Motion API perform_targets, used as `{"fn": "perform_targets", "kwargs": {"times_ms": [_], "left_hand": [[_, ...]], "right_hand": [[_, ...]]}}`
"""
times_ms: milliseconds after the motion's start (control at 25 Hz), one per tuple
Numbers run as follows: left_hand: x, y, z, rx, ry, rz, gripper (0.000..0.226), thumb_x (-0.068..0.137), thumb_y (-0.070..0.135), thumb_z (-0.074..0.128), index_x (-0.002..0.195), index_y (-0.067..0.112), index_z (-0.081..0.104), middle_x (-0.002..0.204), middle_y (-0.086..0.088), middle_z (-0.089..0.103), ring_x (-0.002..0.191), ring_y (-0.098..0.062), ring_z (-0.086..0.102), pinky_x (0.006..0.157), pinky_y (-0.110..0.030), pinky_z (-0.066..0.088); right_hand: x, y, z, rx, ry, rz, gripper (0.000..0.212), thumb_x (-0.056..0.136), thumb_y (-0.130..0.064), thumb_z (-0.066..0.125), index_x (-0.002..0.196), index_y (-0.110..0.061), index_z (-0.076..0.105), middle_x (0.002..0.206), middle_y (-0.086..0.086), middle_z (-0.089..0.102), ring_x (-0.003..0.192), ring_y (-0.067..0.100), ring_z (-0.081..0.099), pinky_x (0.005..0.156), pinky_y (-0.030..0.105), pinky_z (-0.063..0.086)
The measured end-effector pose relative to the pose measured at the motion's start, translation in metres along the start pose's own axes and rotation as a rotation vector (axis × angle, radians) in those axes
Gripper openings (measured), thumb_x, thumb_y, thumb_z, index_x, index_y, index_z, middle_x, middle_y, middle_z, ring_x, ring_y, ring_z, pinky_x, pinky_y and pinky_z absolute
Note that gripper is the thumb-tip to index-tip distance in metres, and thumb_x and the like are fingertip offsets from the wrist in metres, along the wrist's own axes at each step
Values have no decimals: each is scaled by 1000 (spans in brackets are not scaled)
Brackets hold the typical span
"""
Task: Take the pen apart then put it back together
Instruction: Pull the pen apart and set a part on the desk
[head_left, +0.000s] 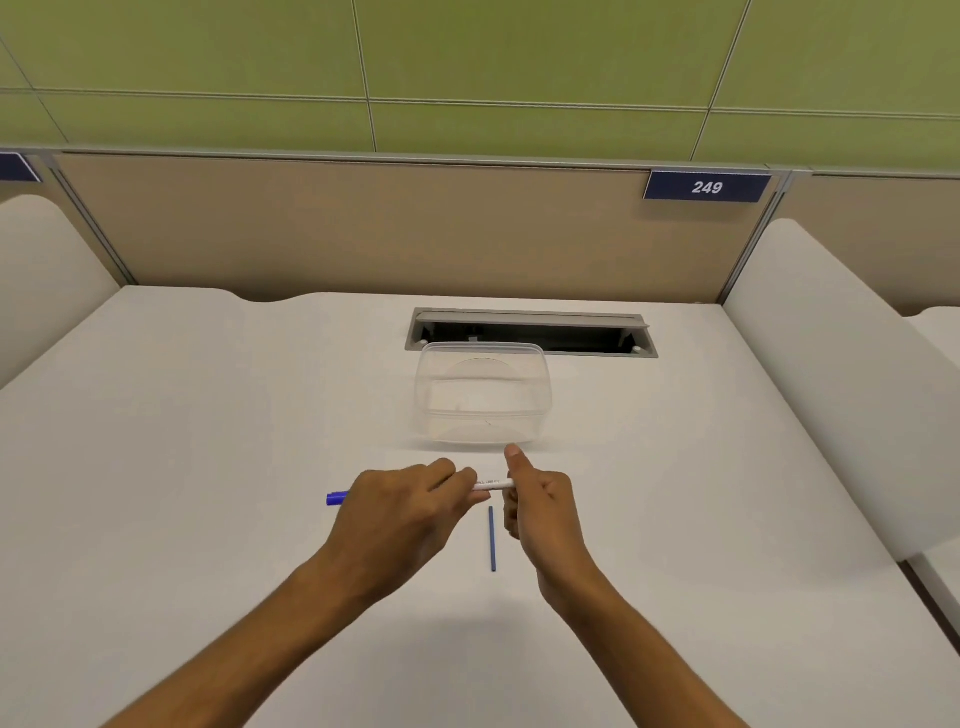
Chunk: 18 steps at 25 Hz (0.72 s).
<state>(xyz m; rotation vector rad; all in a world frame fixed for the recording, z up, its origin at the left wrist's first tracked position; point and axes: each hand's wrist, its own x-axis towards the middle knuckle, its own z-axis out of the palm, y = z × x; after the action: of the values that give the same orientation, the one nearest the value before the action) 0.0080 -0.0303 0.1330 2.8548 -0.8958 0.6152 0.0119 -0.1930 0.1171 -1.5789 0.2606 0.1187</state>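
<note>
A white pen barrel with small dark print is held level between my two hands just above the white table. My left hand grips its left part, and my right hand pinches its right end, thumb raised. A blue cap pokes out to the left of my left hand; whether it sits on the barrel or lies on the table I cannot tell. A thin blue ink refill lies loose on the table between my hands, pointing toward me.
An empty clear plastic container stands just beyond my hands. Behind it is a grey cable slot in the desk. Beige partitions wall the desk at the back and sides; a sign reads 249.
</note>
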Motion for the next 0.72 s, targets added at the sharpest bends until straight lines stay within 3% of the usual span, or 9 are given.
{"fn": "perform_targets", "kwargs": {"times_ms": [120, 240, 320, 400, 480, 600, 720], "left_hand": [[7, -3, -14, -402, -91, -158, 44, 97, 51, 41, 75, 21, 63, 55, 4, 46, 48, -15, 40, 44, -31, 35], [24, -9, -43, -1078, -353, -375, 37, 91, 43, 59, 72, 14, 71, 51, 5, 41, 50, -10, 33, 50, -21, 30], [33, -18, -61, -1225, -627, -390, 33, 90, 38, 60, 72, 13, 72, 52, 2, 41, 51, -14, 30, 49, -23, 26], [35, -21, -70, -1233, -741, -360, 30, 90, 36, 60, 71, 17, 73, 52, 0, 42, 51, -16, 29, 49, -24, 25], [33, -17, -70, -1198, -640, -371, 28, 87, 37, 63, 72, 16, 75, 52, 0, 45, 50, -14, 33, 49, -22, 29], [25, -9, -54, -1024, -278, -302, 27, 88, 40, 65, 77, 18, 76, 52, 2, 49, 50, -10, 36, 50, -22, 32], [16, -12, -33, -330, -55, -4, 31, 93, 42, 53, 80, 20, 70, 57, 5, 55, 47, -15, 44, 42, -27, 36]], "right_hand": [[-3, -7, 2, -53, 69, -213, 64, 101, -39, 45, 50, -6, 25, 47, 4, 25, 44, 16, 23, 43, 25, 25], [-6, -16, 0, -139, 140, -694, 54, 103, -36, 42, 54, -16, 26, 47, -6, 25, 48, 10, 20, 48, 19, 18], [-3, -20, -7, -323, 171, -1144, 44, 105, -27, 36, 62, -21, 31, 47, -3, 29, 53, 11, 19, 54, 18, 14], [4, -24, -12, -423, 182, -1399, 39, 106, -21, 33, 67, -18, 34, 45, 5, 34, 54, 14, 21, 59, 19, 13], [6, -24, -12, -437, 235, -1357, 41, 106, -22, 34, 65, -17, 34, 46, 3, 33, 52, 14, 22, 56, 19, 14], [2, -19, -5, -275, 243, -889, 49, 102, -30, 42, 56, -22, 28, 49, -8, 25, 47, 8, 21, 48, 17, 16], [3, -11, 2, -153, 140, -366, 59, 102, -37, 45, 50, -15, 27, 45, -5, 26, 43, 11, 23, 48, 26, 23]]}}
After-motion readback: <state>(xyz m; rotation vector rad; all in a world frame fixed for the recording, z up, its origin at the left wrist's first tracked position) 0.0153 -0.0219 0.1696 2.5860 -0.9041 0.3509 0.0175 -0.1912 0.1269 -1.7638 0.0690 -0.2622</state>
